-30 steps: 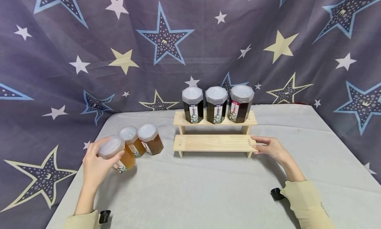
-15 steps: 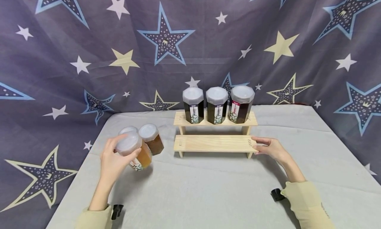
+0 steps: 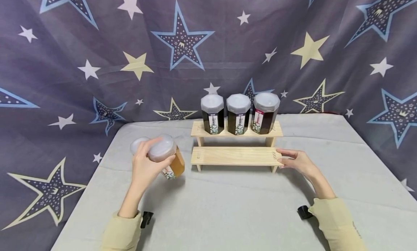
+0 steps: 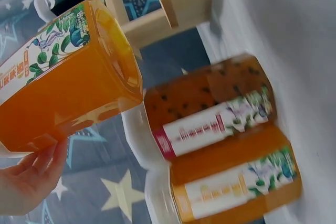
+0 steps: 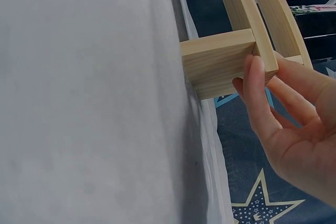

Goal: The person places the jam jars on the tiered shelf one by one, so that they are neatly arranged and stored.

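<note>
My left hand [image 3: 147, 170] grips a jar of amber honey [image 3: 177, 165] around its whitish lid, holding it tilted above the table. In the left wrist view that honey jar [image 4: 68, 77] is raised beside two standing jars, a brown one with dark specks [image 4: 210, 106] and an amber one [image 4: 236, 182]. From the head, the held jar hides most of these two. My right hand [image 3: 301, 163] pinches the right end of the lower step of a two-step wooden rack [image 3: 234, 157]; the right wrist view shows thumb and fingers on the rack's end [image 5: 226, 59].
Three dark jars with pale lids stand in a row on the upper step: left jar [image 3: 213, 115], middle jar [image 3: 239, 115], right jar [image 3: 265, 113]. A pale cloth covers the table [image 3: 234, 211]. Behind it hangs a star-patterned curtain [image 3: 221, 44].
My left hand has carried the honey jar rightward and slightly away from me, past the two standing jars toward the rack. The right hand stays on the rack's end.
</note>
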The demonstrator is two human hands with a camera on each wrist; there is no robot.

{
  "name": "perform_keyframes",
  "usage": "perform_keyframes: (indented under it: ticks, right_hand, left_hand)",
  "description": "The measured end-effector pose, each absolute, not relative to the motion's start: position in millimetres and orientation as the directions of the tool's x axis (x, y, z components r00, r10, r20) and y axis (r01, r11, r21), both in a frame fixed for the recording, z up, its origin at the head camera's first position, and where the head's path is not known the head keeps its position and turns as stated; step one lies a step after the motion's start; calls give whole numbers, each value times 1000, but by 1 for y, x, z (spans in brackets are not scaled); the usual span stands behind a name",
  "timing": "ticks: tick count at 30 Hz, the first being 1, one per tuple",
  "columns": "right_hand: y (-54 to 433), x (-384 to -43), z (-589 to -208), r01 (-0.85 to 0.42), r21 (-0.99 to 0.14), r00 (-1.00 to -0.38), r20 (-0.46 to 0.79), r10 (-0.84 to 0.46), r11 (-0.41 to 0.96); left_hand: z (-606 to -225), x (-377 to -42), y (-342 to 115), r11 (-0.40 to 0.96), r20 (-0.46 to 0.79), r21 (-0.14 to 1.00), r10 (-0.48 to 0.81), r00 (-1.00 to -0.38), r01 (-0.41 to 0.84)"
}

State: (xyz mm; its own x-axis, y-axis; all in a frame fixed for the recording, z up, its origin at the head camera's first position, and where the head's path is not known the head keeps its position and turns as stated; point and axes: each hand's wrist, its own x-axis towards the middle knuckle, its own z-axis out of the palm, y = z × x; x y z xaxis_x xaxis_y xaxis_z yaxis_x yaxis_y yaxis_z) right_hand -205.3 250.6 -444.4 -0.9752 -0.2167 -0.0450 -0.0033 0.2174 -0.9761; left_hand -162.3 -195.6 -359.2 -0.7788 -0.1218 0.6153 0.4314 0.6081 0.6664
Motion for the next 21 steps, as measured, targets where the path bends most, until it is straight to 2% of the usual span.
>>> perform_keyframes:
  ticks: [8, 21]
  right_hand:
    - [251, -205, -444, 3, -974, -975, -53, -216, 226]
    - [251, -204, -442, 9, -975, -973, -59, -222, 221]
  left_hand:
    - [-352, -169, -171, 614, 565, 673, -66, -823, 413]
    - [-348, -178, -141, 537, 565, 694, 6, -825, 480]
